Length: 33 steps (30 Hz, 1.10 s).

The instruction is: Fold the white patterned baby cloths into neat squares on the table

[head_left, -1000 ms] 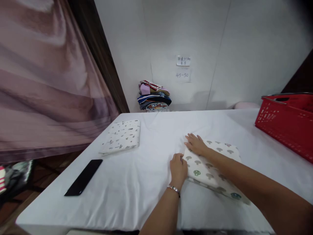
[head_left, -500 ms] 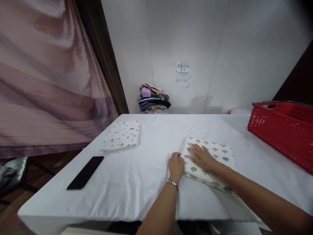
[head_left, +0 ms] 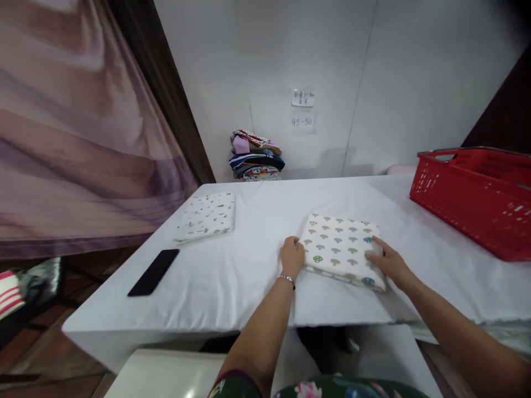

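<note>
A folded white cloth (head_left: 334, 249) printed with grey, green and blue mushrooms lies flat on the table. At its left edge is my left hand (head_left: 292, 256), with a bracelet at the wrist and the fingers curled closed on the cloth's edge. My right hand (head_left: 390, 264) rests at the opposite edge; its thumb and forefinger lie apart on the fabric, while the other fingers are partly hidden. Farther left sits a second folded white cloth (head_left: 209, 215) with small dark prints, untouched by either hand.
A black phone (head_left: 153, 272) lies on the white-covered table (head_left: 232, 276) at left. The red basket (head_left: 468, 199) stands at the right. Behind the table's far edge is a pile of folded fabrics (head_left: 256, 157), below paper signs (head_left: 303, 110). A pink curtain (head_left: 83, 121) hangs at left.
My right hand has slid from the top of the mushroom cloth to its right edge. My left hand stays at the left edge. The view has shifted, showing more below the table's front edge.
</note>
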Each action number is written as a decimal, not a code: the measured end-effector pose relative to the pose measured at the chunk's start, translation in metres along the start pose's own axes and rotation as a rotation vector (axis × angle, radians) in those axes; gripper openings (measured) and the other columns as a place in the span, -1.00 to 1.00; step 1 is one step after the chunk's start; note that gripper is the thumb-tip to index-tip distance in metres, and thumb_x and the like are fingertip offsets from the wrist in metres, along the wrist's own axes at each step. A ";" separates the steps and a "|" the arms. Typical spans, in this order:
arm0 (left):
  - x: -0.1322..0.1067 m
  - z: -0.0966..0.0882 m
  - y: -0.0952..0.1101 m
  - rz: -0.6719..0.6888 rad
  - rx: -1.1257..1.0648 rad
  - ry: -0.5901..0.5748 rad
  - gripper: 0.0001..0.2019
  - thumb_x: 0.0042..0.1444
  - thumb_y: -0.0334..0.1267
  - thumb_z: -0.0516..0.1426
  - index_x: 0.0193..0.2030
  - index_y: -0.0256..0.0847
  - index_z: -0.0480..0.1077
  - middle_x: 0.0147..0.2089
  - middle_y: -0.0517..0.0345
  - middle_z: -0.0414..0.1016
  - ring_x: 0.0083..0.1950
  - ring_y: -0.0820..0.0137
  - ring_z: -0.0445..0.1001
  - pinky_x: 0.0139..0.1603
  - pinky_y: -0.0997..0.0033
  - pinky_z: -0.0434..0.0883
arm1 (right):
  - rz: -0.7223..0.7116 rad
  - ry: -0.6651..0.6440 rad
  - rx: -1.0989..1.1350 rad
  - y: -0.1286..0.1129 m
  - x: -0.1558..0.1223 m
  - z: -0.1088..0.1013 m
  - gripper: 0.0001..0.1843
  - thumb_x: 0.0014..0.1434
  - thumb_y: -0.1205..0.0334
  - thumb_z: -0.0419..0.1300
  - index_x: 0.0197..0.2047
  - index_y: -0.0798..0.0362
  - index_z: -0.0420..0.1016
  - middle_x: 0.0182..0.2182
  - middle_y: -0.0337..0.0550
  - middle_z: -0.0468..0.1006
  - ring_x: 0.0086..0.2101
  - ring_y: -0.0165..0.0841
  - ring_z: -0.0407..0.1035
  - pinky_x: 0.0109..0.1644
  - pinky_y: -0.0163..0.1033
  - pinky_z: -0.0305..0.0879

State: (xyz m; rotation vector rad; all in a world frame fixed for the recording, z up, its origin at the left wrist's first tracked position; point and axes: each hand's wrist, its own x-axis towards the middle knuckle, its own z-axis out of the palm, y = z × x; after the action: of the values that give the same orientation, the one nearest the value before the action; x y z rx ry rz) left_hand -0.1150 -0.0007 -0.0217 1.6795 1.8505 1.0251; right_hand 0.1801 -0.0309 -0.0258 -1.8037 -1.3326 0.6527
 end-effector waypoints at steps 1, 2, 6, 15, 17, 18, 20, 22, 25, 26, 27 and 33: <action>-0.002 0.001 0.003 -0.001 0.008 -0.009 -0.76 0.07 -0.38 -0.03 -0.13 -0.20 0.35 -0.10 0.05 0.46 -0.07 0.31 0.41 0.02 0.30 0.26 | -0.022 0.004 0.039 -0.002 0.007 -0.002 -0.25 -0.10 0.08 0.25 0.19 -0.01 0.24 0.05 -0.07 0.41 -0.02 -0.11 0.34 0.05 -0.03 0.28; -0.004 0.002 0.006 -0.006 0.011 -0.021 -0.76 0.07 -0.38 -0.02 -0.13 -0.20 0.35 -0.10 0.05 0.45 -0.07 0.32 0.41 0.01 0.30 0.27 | -0.035 0.002 0.072 -0.004 0.014 -0.005 -0.29 -0.08 0.11 0.23 0.18 0.00 0.26 0.04 -0.07 0.41 -0.04 -0.13 0.35 0.03 -0.06 0.30; -0.016 0.012 0.018 -0.026 -0.007 -0.058 -0.77 0.06 -0.35 0.01 -0.12 -0.19 0.34 -0.08 0.08 0.43 -0.09 0.34 0.41 -0.02 0.33 0.28 | -0.004 -0.040 0.045 0.000 0.040 -0.018 -0.41 0.00 0.13 0.19 0.13 0.09 0.33 -0.02 0.01 0.46 -0.11 -0.14 0.38 -0.03 -0.10 0.32; -0.031 0.013 0.019 0.179 0.015 0.076 -0.79 0.15 -0.24 0.03 -0.09 -0.16 0.35 0.01 0.06 0.35 0.02 0.35 0.34 0.08 0.33 0.24 | -0.118 0.087 0.032 0.026 0.001 -0.019 -0.53 0.14 -0.08 0.03 0.02 -0.02 0.43 0.19 -0.12 0.23 0.15 -0.19 0.13 0.22 -0.05 0.08; -0.039 0.010 0.023 0.347 0.066 0.053 -0.77 0.15 -0.20 0.05 -0.05 -0.12 0.36 0.06 0.06 0.32 0.13 0.31 0.25 0.15 0.28 0.17 | -0.219 0.068 0.000 0.031 -0.018 -0.024 -0.52 0.15 -0.09 0.03 0.04 -0.02 0.42 0.22 -0.12 0.17 0.18 -0.19 0.08 0.21 -0.07 0.09; -0.043 0.009 0.025 0.430 0.095 0.018 -0.75 0.14 -0.19 0.07 -0.04 -0.10 0.36 0.09 0.06 0.31 0.16 0.29 0.22 0.17 0.25 0.14 | -0.285 0.037 -0.027 0.034 -0.026 -0.026 -0.51 0.14 -0.08 0.05 0.06 -0.03 0.40 0.24 -0.13 0.14 0.19 -0.19 0.07 0.22 -0.09 0.10; -0.050 0.008 0.029 0.566 0.144 -0.071 -0.70 0.09 -0.19 0.13 -0.01 -0.07 0.35 0.11 0.07 0.31 0.18 0.27 0.20 0.21 0.20 0.09 | -0.431 -0.038 -0.101 0.041 -0.037 -0.030 -0.49 0.13 -0.03 0.07 0.12 -0.05 0.34 0.26 -0.14 0.08 0.20 -0.19 0.03 0.24 -0.09 0.07; -0.055 0.007 0.031 0.640 0.177 -0.136 -0.65 0.02 -0.25 0.17 0.00 -0.06 0.34 0.09 0.09 0.33 0.16 0.27 0.21 0.23 0.17 0.05 | -0.534 -0.071 -0.187 0.047 -0.039 -0.031 -0.48 0.14 0.02 0.05 0.17 -0.07 0.28 0.27 -0.15 0.05 0.21 -0.20 0.00 0.26 -0.08 0.03; -0.057 0.007 0.031 0.645 0.189 -0.143 -0.62 -0.04 -0.37 0.16 -0.03 -0.05 0.36 0.01 0.13 0.37 0.10 0.30 0.26 0.23 0.16 0.04 | -0.514 -0.022 -0.318 0.052 -0.033 -0.029 -0.47 0.16 0.07 -0.01 0.20 -0.06 0.23 0.27 -0.16 0.05 0.21 -0.21 0.01 0.26 -0.06 0.04; -0.057 0.007 0.031 0.631 0.185 -0.131 -0.62 -0.06 -0.40 0.14 -0.04 -0.04 0.37 0.00 0.13 0.37 0.10 0.31 0.26 0.22 0.17 0.05 | -0.482 -0.005 -0.358 0.053 -0.030 -0.027 -0.47 0.16 0.08 -0.03 0.21 -0.05 0.22 0.27 -0.15 0.05 0.21 -0.20 0.01 0.25 -0.05 0.05; -0.056 0.007 0.030 0.612 0.181 -0.117 -0.60 -0.07 -0.44 0.13 -0.05 -0.05 0.37 -0.01 0.14 0.38 0.09 0.31 0.26 0.22 0.17 0.06 | -0.459 0.003 -0.397 0.053 -0.027 -0.025 -0.45 0.16 0.08 -0.04 0.22 -0.03 0.20 0.27 -0.13 0.05 0.21 -0.19 0.02 0.24 -0.04 0.06; -0.052 0.007 0.023 0.449 0.154 -0.056 -0.57 -0.14 -0.51 0.05 -0.10 -0.11 0.40 -0.02 0.10 0.38 0.09 0.27 0.26 0.14 0.18 0.17 | -0.448 0.039 -0.525 0.057 -0.019 -0.016 -0.40 0.12 0.10 -0.05 0.24 0.02 0.15 0.20 -0.03 0.19 0.15 -0.10 0.13 0.18 0.07 0.12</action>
State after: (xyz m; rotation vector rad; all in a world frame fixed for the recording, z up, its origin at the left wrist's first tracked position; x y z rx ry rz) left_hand -0.0867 -0.0500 -0.0168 2.2592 1.5844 1.0061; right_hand 0.2176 -0.0618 -0.0652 -1.7923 -1.9265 0.0195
